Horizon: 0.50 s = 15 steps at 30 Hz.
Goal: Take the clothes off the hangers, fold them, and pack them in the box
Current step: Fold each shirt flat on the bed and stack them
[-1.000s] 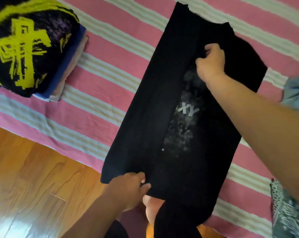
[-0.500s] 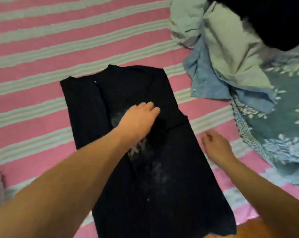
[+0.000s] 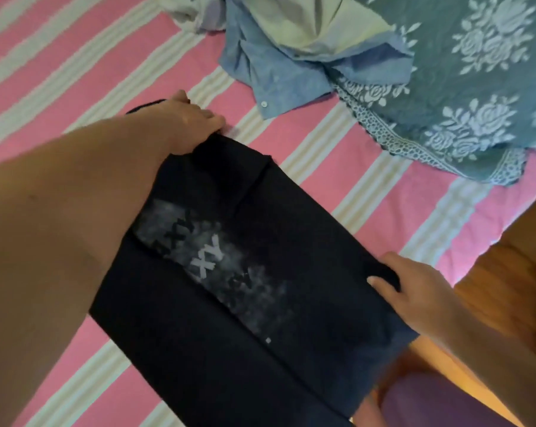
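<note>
A black T-shirt (image 3: 291, 248) with a grey-white print lies lengthwise on the pink striped bed, its sides folded in to make a long narrow strip. My left hand (image 3: 192, 121) reaches across to the shirt's far end and holds the cloth there, with its fingers curled over the edge. My right hand (image 3: 414, 291) pinches the shirt's near right edge, thumb on top of the fabric. The near end of the shirt hangs over the bed's edge. No hanger or box is in view.
A heap of loose clothes lies at the back: a blue button shirt (image 3: 279, 75) and a pale green garment (image 3: 310, 26). A blue-grey floral cover (image 3: 476, 87) spreads at the right. The pink striped sheet (image 3: 75, 72) covers the bed. Wooden floor (image 3: 507, 257) shows at right.
My left hand slid from the middle of the shirt up to its far end. My right hand moved from the sheet onto the shirt's right edge and took hold of it.
</note>
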Tool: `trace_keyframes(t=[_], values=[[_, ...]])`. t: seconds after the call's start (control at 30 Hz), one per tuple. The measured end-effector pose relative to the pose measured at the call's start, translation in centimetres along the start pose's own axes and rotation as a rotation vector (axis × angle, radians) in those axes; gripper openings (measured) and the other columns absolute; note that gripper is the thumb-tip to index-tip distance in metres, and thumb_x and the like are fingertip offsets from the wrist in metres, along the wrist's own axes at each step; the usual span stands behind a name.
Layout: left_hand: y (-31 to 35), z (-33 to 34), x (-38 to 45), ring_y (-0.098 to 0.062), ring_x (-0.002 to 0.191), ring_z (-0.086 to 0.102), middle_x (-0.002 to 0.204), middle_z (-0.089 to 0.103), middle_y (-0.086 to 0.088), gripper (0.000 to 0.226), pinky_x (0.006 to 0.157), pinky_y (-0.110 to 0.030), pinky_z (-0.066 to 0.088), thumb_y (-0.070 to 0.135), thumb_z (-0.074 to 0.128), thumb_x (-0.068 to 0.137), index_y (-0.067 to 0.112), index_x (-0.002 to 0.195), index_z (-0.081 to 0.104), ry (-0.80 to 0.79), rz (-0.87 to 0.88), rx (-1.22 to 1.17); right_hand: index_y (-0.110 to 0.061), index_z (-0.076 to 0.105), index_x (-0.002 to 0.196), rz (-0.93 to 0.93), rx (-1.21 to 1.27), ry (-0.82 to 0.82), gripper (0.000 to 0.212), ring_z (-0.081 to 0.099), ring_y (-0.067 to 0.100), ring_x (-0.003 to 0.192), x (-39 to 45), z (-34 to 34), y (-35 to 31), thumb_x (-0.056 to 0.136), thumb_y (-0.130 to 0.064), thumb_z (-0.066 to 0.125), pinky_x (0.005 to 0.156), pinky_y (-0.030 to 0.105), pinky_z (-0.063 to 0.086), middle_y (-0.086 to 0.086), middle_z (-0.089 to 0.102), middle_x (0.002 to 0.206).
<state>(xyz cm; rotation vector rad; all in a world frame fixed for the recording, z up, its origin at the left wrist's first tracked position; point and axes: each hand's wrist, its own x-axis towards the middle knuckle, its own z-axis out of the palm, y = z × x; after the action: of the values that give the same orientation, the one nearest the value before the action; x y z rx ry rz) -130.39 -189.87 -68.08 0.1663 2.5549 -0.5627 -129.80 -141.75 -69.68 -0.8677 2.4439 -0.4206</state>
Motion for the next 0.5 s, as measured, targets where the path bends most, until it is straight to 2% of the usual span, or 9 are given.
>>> trace_keyframes(t=[0.03,0.1,0.17,0.23,0.3,0.4,0.47,0.5], values=[[-0.6,0.1,-1.2,-0.028,0.109,0.058,0.121,0.062,-0.003,0.038,0.098,-0.044,0.033,0.016,0.056,0.094,0.025,0.129,0.045,0.023,-0.043,-0.024,-0.026,0.053,0.088,-0.022,-0.015,0.000,0.018,0.061,0.021,0.067,-0.8,-0.4,-0.3,0.093,-0.043,0.054,0.058,0.035,0.042,-0.010,0.056,0.070],[-1.3,1.1,-4.3,-0.032,0.102,0.053,0.103,0.064,-0.008,0.024,0.094,-0.045,0.030,0.014,0.062,0.089,0.018,0.113,0.058,0.217,-0.121,-0.108,-0.027,0.054,0.086,-0.093,-0.098,0.038,0.017,0.061,0.017,0.062,-2.8,-1.5,-1.4,0.092,-0.043,0.051,0.054,0.033,0.045,-0.008,0.058,0.068],[-1.3,2.4,-9.0,-0.038,0.099,0.050,0.095,0.059,-0.017,0.027,0.093,-0.048,0.028,0.003,0.067,0.078,0.007,0.104,0.060,0.380,-0.251,-0.239,-0.027,0.056,0.083,-0.184,-0.187,0.088,0.014,0.060,0.019,0.055,-5.1,-2.3,-2.9,0.089,-0.039,0.053,0.047,0.031,0.042,-0.005,0.058,0.063],[-0.2,3.5,-14.7,-0.041,0.105,0.047,0.101,0.056,-0.019,0.039,0.096,-0.050,0.027,-0.003,0.067,0.071,0.008,0.107,0.062,0.370,-0.418,-0.373,-0.027,0.055,0.085,-0.330,-0.245,0.085,0.009,0.057,0.024,0.050,-7.5,-2.5,-4.8,0.086,-0.034,0.050,0.044,0.031,0.038,-0.004,0.057,0.061],[1.9,5.2,-19.8,-0.042,0.110,0.044,0.109,0.053,-0.019,0.045,0.097,-0.053,0.030,-0.008,0.064,0.070,0.011,0.111,0.064,0.325,-0.660,-0.513,-0.026,0.053,0.095,-0.495,-0.266,0.063,0.015,0.052,0.024,0.049,-9.7,-1.3,-6.6,0.081,-0.029,0.049,0.044,0.031,0.037,-0.006,0.057,0.067],[5.4,9.4,-23.9,-0.042,0.110,0.047,0.118,0.048,-0.020,0.045,0.097,-0.050,0.040,-0.009,0.059,0.079,0.013,0.118,0.068,0.300,-0.931,-0.820,-0.022,0.058,0.094,-0.648,-0.359,-0.007,0.016,0.049,0.018,0.048,-11.8,3.0,-8.3,0.079,-0.022,0.051,0.053,0.032,0.032,-0.006,0.055,0.066],[6.7,12.0,-24.4,-0.038,0.107,0.057,0.118,0.052,-0.013,0.048,0.098,-0.042,0.049,-0.006,0.055,0.089,0.018,0.131,0.063,0.232,-1.016,-1.230,-0.021,0.062,0.089,-0.682,-0.426,-0.122,0.020,0.052,0.015,0.047,-12.6,6.2,-8.6,0.069,-0.018,0.064,0.059,0.031,0.027,-0.007,0.052,0.065],[7.0,12.6,-24.1,-0.033,0.099,0.062,0.109,0.057,-0.007,0.054,0.091,-0.039,0.053,-0.007,0.052,0.090,0.021,0.136,0.059,0.239,-1.080,-1.491,-0.022,0.058,0.089,-0.673,-0.445,-0.175,0.033,0.052,0.014,0.046,-12.8,7.4,-8.5,0.060,-0.018,0.073,0.059,0.030,0.029,-0.008,0.052,0.064]])
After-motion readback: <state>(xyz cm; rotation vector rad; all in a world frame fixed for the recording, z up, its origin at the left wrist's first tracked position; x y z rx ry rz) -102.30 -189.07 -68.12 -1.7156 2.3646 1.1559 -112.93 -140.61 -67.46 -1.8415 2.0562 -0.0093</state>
